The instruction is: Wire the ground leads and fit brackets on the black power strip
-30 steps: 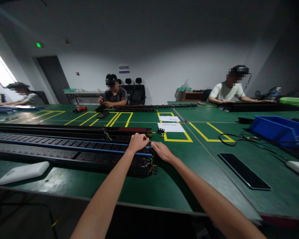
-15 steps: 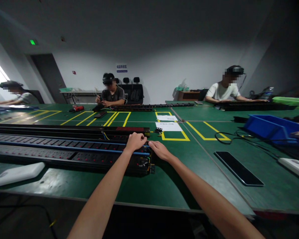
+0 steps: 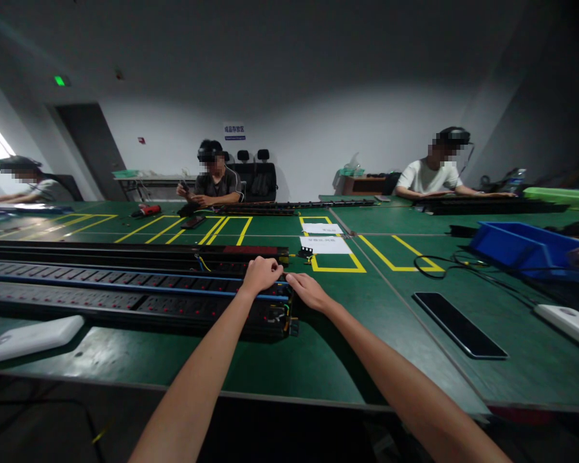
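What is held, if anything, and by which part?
Cannot tell: left hand and right hand are at the right end of the long black blue-edged strip.

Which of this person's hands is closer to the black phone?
Right: the right hand is left of the phone, by the end of the black strips; the left hand farther left, over them.

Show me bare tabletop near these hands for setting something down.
Bare: green tabletop between the right hand and black smartphone; also between the leftmost white device and left forearm, in front of the socket strips. Crowded: far right, with the blue bin and cables.
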Tool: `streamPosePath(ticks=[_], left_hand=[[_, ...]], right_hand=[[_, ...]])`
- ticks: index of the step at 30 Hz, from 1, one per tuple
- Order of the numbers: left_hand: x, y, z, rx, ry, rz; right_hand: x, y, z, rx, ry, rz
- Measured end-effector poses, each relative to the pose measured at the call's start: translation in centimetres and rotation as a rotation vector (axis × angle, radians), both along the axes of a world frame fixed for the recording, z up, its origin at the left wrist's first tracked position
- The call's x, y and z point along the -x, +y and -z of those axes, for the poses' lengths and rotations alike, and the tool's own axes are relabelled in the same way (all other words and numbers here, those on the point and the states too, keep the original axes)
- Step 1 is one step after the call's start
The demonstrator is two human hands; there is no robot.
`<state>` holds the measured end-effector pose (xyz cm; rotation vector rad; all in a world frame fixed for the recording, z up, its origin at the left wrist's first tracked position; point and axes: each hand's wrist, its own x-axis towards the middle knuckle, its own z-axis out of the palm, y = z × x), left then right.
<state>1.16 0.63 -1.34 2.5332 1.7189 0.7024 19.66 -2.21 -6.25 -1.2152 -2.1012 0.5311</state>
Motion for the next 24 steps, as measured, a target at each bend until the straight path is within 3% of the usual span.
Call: streamPosePath(ticks=[24], left_hand=[[-0.07,-0.08,-0.08,0.001,0.014,-0.008]], right_hand=[[0.01,-0.14,-0.34,-0.030,-0.005,-0.030]])
